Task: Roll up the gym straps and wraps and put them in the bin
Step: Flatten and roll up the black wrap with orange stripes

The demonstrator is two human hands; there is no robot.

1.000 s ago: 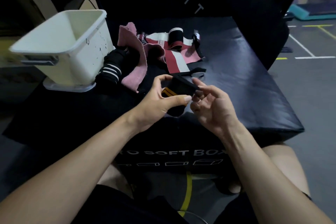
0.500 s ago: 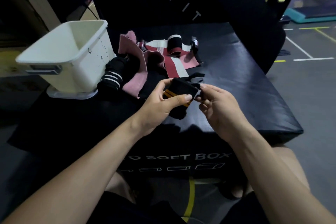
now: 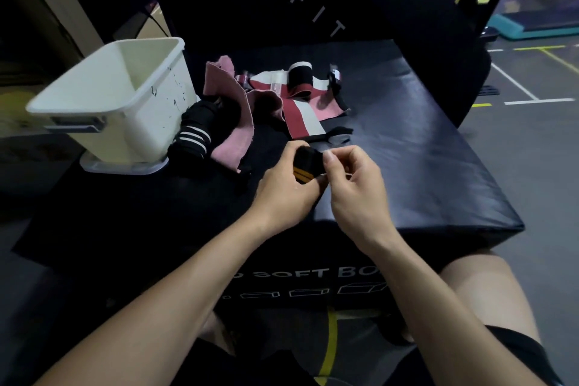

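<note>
A rolled black wrap with orange stripes (image 3: 307,166) sits between both hands above the black soft box (image 3: 423,172). My left hand (image 3: 286,189) grips the roll from the left. My right hand (image 3: 355,186) pinches its right side, thumb on top. A white bin (image 3: 125,97) stands at the left on its lid, open side up, with nothing visible inside. Beside the bin lies a black wrap with white stripes (image 3: 192,135). Pink straps (image 3: 232,116) and a red, white and black wrap (image 3: 300,103) lie loose behind the hands.
A tall black pad with white letters (image 3: 313,9) rises behind the box. My knees are below the box's front face. Grey gym floor with painted lines (image 3: 532,97) lies to the right.
Both hands have closed in on the black and orange wrap, and its loose tail is now wound onto the roll. The right hand went from spread fingers to a pinch.
</note>
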